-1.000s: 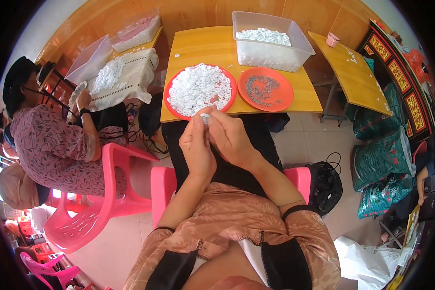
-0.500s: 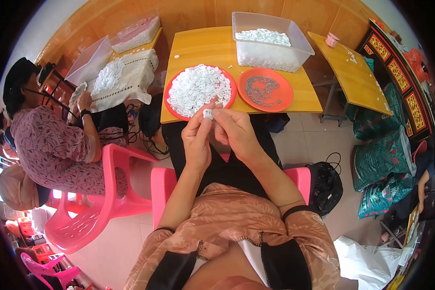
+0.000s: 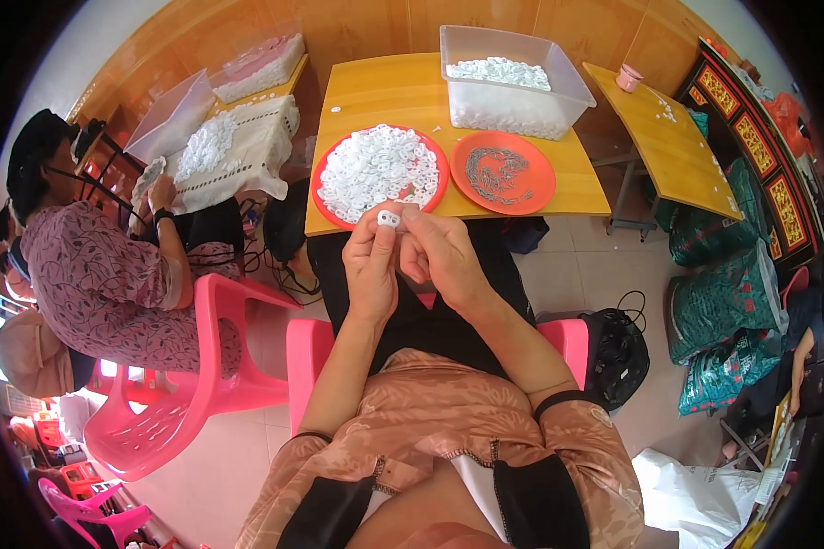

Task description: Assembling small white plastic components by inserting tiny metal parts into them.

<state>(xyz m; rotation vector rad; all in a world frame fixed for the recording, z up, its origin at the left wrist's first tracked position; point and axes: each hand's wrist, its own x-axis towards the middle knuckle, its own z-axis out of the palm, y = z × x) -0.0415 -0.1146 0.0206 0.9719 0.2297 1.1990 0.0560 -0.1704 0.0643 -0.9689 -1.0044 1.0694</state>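
A small white plastic piece (image 3: 388, 219) with two dark holes sits between the thumb and fingers of my left hand (image 3: 372, 274), which is closed on it. My right hand (image 3: 450, 263) is closed in a pinch against the right side of the piece; whatever its fingertips hold is hidden. Just beyond my hands, a red round tray (image 3: 318, 190) bears a heap of similar white pieces (image 3: 375, 169). To its right, an orange-red plate (image 3: 542, 169) carries many small grey metal parts (image 3: 494, 172), too small to name.
A clear plastic bin (image 3: 522, 114) of white pieces stands on the yellow table (image 3: 384, 82). At left, a person (image 3: 110, 265) works at a cloth-covered table (image 3: 256, 146). A pink chair (image 3: 206, 366) stands beside me. Green sacks (image 3: 723, 302) are stacked at right.
The white piece has turned in my fingers and moved slightly left, so its two holes now show clearly. Both hands stay together near the tray's front edge.
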